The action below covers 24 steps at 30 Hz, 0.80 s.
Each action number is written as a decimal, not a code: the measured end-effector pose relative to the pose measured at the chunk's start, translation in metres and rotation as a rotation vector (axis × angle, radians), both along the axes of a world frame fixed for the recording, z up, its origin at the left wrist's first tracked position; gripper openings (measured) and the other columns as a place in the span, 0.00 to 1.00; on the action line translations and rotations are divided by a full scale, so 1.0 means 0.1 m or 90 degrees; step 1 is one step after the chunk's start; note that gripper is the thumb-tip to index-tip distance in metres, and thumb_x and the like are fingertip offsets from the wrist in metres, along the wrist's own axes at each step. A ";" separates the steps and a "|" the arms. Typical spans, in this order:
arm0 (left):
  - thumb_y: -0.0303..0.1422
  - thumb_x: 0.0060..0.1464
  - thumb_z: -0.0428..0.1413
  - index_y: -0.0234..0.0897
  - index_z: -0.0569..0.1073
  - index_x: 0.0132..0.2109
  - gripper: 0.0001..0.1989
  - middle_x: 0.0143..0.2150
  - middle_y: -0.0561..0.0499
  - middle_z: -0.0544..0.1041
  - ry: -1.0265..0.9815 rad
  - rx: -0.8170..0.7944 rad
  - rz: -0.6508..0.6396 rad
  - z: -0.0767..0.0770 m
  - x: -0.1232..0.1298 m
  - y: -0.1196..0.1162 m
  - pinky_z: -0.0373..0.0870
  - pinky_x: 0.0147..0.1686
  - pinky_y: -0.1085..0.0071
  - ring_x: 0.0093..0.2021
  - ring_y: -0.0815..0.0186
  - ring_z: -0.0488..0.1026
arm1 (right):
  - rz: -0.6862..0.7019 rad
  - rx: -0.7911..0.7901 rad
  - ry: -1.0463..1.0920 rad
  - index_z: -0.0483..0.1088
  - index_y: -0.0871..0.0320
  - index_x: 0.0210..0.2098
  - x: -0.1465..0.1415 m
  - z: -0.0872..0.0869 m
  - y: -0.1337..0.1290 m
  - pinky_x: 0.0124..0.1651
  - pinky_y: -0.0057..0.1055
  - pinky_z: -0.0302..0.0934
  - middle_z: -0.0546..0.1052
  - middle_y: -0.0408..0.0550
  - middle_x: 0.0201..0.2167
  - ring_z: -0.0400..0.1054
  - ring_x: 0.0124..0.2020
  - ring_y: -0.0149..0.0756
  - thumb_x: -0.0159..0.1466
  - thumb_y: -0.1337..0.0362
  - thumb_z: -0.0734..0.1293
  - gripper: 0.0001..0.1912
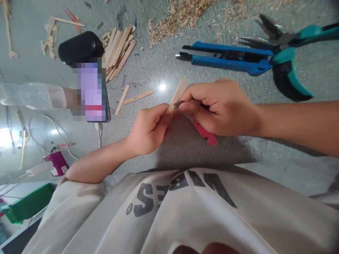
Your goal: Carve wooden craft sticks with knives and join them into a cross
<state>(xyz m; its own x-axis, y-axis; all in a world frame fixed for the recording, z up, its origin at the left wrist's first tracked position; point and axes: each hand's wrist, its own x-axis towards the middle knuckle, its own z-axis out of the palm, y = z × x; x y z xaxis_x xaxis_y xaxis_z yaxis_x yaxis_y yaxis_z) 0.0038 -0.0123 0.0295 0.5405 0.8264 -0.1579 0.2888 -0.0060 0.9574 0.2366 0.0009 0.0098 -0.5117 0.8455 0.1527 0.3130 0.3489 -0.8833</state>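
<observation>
My left hand (150, 130) pinches the lower end of a pale wooden stick (178, 92) between thumb and fingers. The stick slants up and to the right. My right hand (219, 107) is closed around a small tool with a red handle (205, 133), which sticks out below the palm. Its dark tip (177, 104) touches or nearly touches the stick beside my left thumb. Most of the tool is hidden by the right fingers. Two loose sticks, one (122, 100) upright and one (139, 97) nearly level, lie left of the hands.
A blue cutter (230, 58) and teal-handled pliers (287, 53) lie at the upper right. Wood shavings (182, 17) are scattered at the top. Bundled sticks (119, 49), a black case (81, 47), a phone (92, 91) with cable and a clear bottle (31, 96) are at the left.
</observation>
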 end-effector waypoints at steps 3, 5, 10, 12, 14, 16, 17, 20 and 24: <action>0.52 0.80 0.50 0.39 0.69 0.36 0.27 0.23 0.56 0.69 -0.001 0.014 -0.009 0.01 0.00 0.02 0.63 0.27 0.71 0.24 0.71 0.64 | -0.003 0.050 -0.031 0.71 0.54 0.38 0.01 -0.01 -0.01 0.34 0.30 0.57 0.70 0.37 0.23 0.60 0.24 0.29 0.79 0.62 0.65 0.10; 0.52 0.80 0.51 0.37 0.72 0.37 0.26 0.23 0.57 0.68 -0.005 0.028 -0.012 0.01 0.00 0.03 0.62 0.26 0.72 0.24 0.72 0.62 | -0.003 0.084 -0.041 0.72 0.54 0.38 0.01 -0.01 0.00 0.33 0.31 0.56 0.70 0.38 0.24 0.59 0.24 0.29 0.78 0.63 0.65 0.10; 0.48 0.81 0.52 0.36 0.75 0.38 0.24 0.23 0.58 0.67 -0.059 0.017 -0.043 0.00 -0.02 0.09 0.62 0.26 0.72 0.22 0.74 0.61 | 0.021 0.098 -0.013 0.72 0.54 0.35 0.02 0.00 0.05 0.32 0.30 0.54 0.70 0.38 0.23 0.58 0.23 0.27 0.78 0.64 0.66 0.13; 0.48 0.80 0.53 0.36 0.74 0.38 0.24 0.21 0.59 0.67 -0.090 -0.003 -0.052 -0.02 -0.02 0.11 0.61 0.25 0.73 0.20 0.75 0.60 | 0.033 0.060 -0.006 0.73 0.54 0.35 0.04 0.00 0.07 0.31 0.30 0.54 0.70 0.38 0.22 0.59 0.23 0.26 0.78 0.63 0.66 0.13; 0.48 0.80 0.53 0.37 0.74 0.38 0.24 0.21 0.59 0.67 -0.109 -0.017 -0.054 -0.04 -0.02 0.12 0.59 0.23 0.73 0.19 0.75 0.59 | 0.042 0.021 0.005 0.73 0.54 0.35 0.05 0.01 0.09 0.31 0.30 0.55 0.70 0.38 0.21 0.60 0.23 0.26 0.78 0.63 0.67 0.12; 0.49 0.80 0.53 0.37 0.74 0.38 0.24 0.21 0.59 0.67 -0.114 -0.019 -0.049 -0.05 -0.02 0.12 0.58 0.21 0.73 0.18 0.75 0.59 | 0.049 -0.005 0.031 0.73 0.54 0.35 0.06 0.03 0.10 0.30 0.30 0.54 0.71 0.37 0.21 0.61 0.23 0.26 0.78 0.64 0.67 0.12; 0.49 0.80 0.53 0.37 0.74 0.38 0.24 0.21 0.58 0.68 -0.112 -0.016 -0.047 -0.06 -0.02 0.12 0.57 0.21 0.73 0.18 0.75 0.59 | 0.052 -0.017 0.043 0.73 0.54 0.35 0.06 0.03 0.11 0.30 0.29 0.54 0.71 0.38 0.22 0.61 0.23 0.25 0.77 0.65 0.67 0.12; 0.50 0.80 0.52 0.38 0.73 0.38 0.25 0.21 0.58 0.68 -0.103 -0.003 -0.046 -0.07 -0.01 0.13 0.58 0.21 0.73 0.18 0.74 0.60 | 0.062 -0.055 0.063 0.74 0.55 0.35 0.04 0.04 0.13 0.30 0.29 0.54 0.70 0.38 0.23 0.61 0.24 0.26 0.77 0.65 0.67 0.12; 0.50 0.80 0.52 0.39 0.73 0.37 0.25 0.20 0.58 0.68 -0.105 0.015 -0.047 -0.07 -0.01 0.14 0.61 0.22 0.73 0.18 0.74 0.60 | 0.060 -0.075 0.075 0.74 0.57 0.34 0.02 0.03 0.14 0.30 0.30 0.54 0.70 0.38 0.22 0.62 0.24 0.27 0.76 0.65 0.68 0.12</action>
<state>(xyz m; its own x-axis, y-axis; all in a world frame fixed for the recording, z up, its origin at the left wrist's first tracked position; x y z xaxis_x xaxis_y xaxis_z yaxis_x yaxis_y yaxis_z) 0.0033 0.0017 0.0227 0.6170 0.7858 -0.0420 0.1250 -0.0451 0.9911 0.2384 0.0152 0.0126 -0.5743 0.8098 0.1197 0.1755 0.2646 -0.9482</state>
